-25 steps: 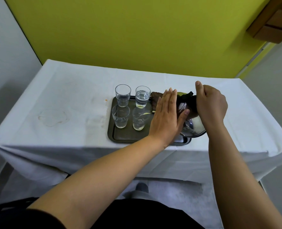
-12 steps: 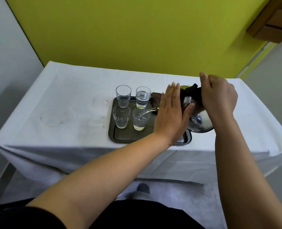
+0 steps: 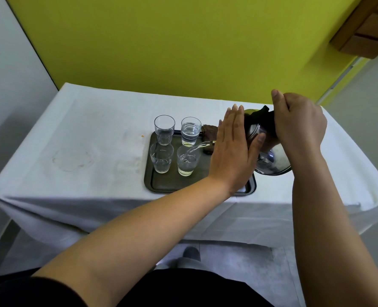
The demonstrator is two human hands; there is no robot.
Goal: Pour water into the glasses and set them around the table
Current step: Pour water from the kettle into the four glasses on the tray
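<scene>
Four glasses (image 3: 174,144) on tray (image 3: 152,185), kettle (image 3: 270,156) at right.

1. Both forearms are bare, with no sleeves, watch or rings visible on the left hand (image 3: 232,151) or right hand (image 3: 298,125).
2. Dark black clothing covers the torso.
3. A grey shoe (image 3: 191,253) shows below.

Yellow-green wall (image 3: 172,41) behind white-clothed table (image 3: 90,129), grey floor (image 3: 239,258), wooden shelf (image 3: 365,34) upper right.
</scene>
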